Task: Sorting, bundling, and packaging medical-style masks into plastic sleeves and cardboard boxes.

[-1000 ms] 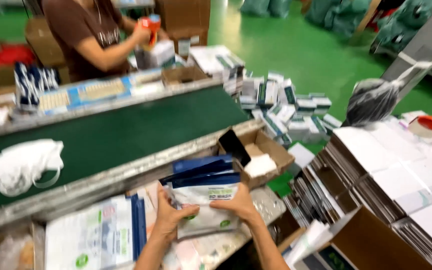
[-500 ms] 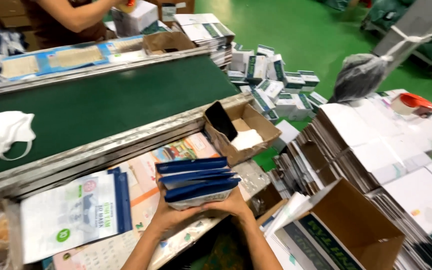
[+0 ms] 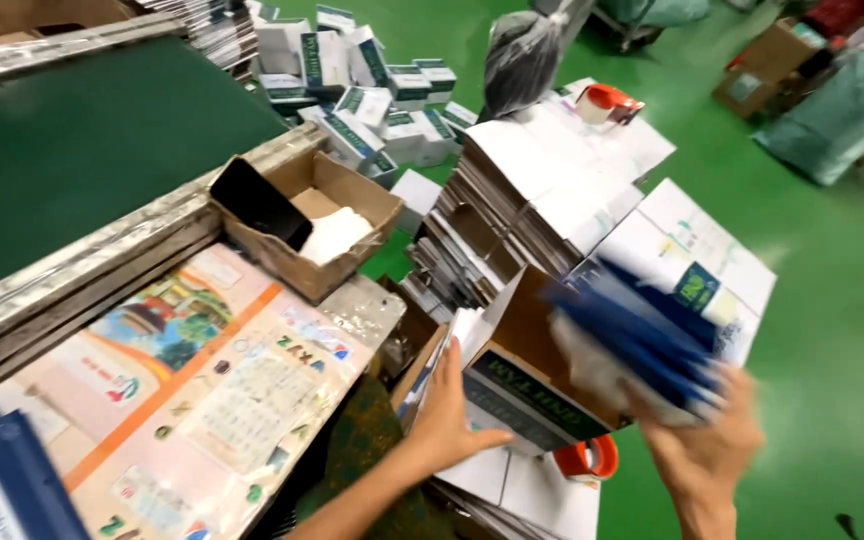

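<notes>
While the right hand (image 3: pixel 707 450) is blurred with motion, it reads as closed under a stack of blue-edged pouches (image 3: pixel 642 350), fingers wrapped on the lower end; exact grip can't be resolved in the blur; the stack sits tilted, over the mouth of the open carton (image 3: pixel 527 385), which stands to the right of the bench (image 3: pixel 202 400); left hand (image 3: pixel 452 410) lies open and flat against the carton's near wall, fingers spread, holding nothing, just bracing.

Around it: tall pile of flattened white cartons (image 3: pixel 552 200) directly behind the open one; red tape dispenser (image 3: pixel 587 458) on the flat sheets below the carton, just beside the right wrist; small brown tray box (image 3: pixel 307 220) at the bench edge beside the green conveyor belt (image 3: pixel 82 140); loose boxes (image 3: pixel 372 100) heaped on the green floor (image 3: pixel 832 330).

Risks, as judgement: the stack is gripped at one end only and fanned, so pouches could slide off and land on the floor rather than in the carton; the carton is braced on one side only, so a push from the pouches could tip or skid it; the pile behind looks uneven; a knock could shed sheets.
</notes>
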